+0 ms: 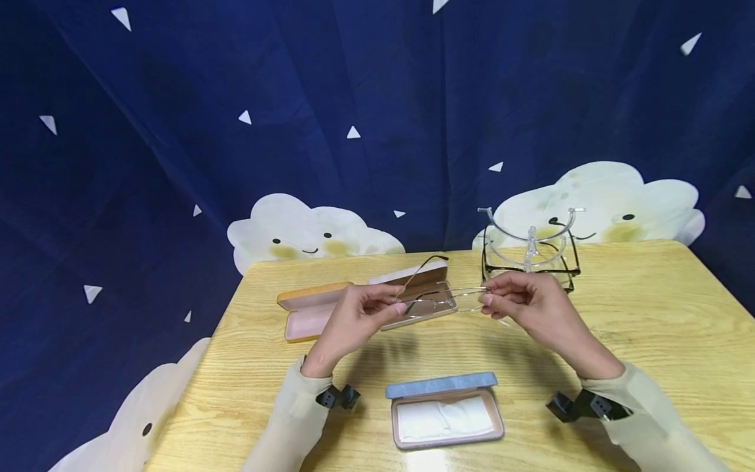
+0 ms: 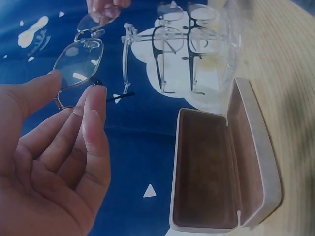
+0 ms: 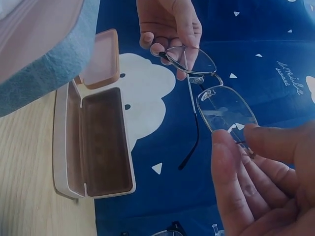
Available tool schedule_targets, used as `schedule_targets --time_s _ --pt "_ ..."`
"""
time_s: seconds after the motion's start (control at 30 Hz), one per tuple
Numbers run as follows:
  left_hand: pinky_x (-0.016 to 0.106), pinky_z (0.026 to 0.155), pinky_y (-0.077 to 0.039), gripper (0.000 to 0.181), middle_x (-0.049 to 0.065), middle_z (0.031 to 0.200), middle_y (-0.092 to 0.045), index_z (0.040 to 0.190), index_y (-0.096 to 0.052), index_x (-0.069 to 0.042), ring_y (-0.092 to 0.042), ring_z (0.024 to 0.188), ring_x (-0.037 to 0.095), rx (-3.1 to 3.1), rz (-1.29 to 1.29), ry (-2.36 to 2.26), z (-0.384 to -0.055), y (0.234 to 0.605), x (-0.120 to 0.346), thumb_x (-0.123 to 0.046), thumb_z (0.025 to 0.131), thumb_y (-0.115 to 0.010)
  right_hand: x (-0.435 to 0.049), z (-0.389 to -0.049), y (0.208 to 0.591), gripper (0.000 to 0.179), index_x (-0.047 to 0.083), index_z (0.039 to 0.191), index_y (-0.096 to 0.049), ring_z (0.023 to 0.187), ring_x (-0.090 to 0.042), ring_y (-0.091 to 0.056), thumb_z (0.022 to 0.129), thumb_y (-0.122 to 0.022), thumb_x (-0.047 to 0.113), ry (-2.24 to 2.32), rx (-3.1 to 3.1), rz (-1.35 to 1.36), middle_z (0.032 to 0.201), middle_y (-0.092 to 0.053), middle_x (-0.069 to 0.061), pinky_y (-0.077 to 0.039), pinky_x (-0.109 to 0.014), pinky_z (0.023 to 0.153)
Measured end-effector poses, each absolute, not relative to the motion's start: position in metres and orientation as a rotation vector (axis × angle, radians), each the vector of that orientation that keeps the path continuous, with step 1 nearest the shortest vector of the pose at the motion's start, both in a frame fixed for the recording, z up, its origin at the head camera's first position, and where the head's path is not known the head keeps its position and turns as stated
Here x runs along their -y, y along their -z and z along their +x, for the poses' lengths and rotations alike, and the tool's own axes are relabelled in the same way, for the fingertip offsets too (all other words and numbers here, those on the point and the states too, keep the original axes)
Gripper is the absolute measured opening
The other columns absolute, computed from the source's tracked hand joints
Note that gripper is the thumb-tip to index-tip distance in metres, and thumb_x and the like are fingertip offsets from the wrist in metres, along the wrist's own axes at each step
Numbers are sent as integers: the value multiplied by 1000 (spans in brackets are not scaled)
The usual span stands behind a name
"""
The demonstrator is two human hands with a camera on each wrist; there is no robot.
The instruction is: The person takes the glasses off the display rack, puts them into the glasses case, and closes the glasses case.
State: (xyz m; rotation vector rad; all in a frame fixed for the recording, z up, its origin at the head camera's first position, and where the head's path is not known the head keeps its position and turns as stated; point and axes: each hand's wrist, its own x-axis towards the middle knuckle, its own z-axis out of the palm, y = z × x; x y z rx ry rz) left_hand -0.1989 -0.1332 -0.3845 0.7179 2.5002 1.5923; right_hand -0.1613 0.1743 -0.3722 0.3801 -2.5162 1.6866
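Note:
A pair of thin metal-rimmed eyeglasses [image 3: 227, 109] with dark temple tips is held up over the table between both hands. My left hand [image 1: 356, 319] pinches one end of the frame between thumb and fingers. At the opposite end, the right hand [image 1: 538, 305] pinches the frame by the outer edge of its lens. One temple [image 1: 420, 267] sticks up and back near the left hand. Behind the eyeglasses lies an open white case [image 2: 206, 169] with a bare brown lining. Nearer the body, an open blue case [image 1: 442, 385] contains a folded white cloth [image 1: 445, 419].
An open orange case [image 1: 303, 330] with pink lining sits left of the white one. At the back right, a clear display stand [image 1: 531, 252] bears dark-framed eyeglasses [image 1: 501, 269]. A blue curtain [image 1: 366, 78] with clouds hangs behind the wooden table [image 1: 236, 393].

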Motion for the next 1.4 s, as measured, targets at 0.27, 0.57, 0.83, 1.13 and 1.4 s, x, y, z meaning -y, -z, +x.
schedule_targets --time_s 0.27,0.57,0.83,1.13,1.4 --pt "27 71 -62 33 9 103 -82 129 -74 -8 -79 84 20 -2514 724 -1555 -200 387 135 -18 98 -74 -176 -164 373 22 -6 113 -75 70 -4 -74 95 -76 6 -1655 2510 384 90 -80 -13 -63 -26 64" --pt "26 70 -61 30 9 104 -81 126 -76 -9 -75 82 11 -2506 753 -1547 -200 386 134 -19 98 -74 -176 -165 375 21 -5 113 -75 68 -6 -73 95 -75 5 -1634 2492 408 86 -80 -9 -61 -26 61" --pt "24 70 -61 30 13 103 -81 128 -74 -6 -76 82 10 -2446 783 -1558 -200 386 134 -18 101 -71 -177 -164 375 19 -2 111 -77 65 -6 -70 95 -76 8 -1609 2494 386 79 -76 9 -59 -25 59" --pt "28 75 -64 28 13 106 -81 126 -75 -5 -77 83 8 -2438 793 -1555 -200 386 133 -16 101 -71 -177 -164 376 19 -1 111 -77 64 -5 -69 94 -77 9 -1603 2499 370 77 -74 15 -58 -24 59" --pt "29 74 -63 26 12 95 -81 124 -77 -7 -74 80 5 -2456 823 -1535 -199 385 133 -17 101 -71 -177 -165 376 19 -1 110 -77 63 -5 -69 94 -77 9 -1594 2501 362 77 -74 13 -58 -24 58"
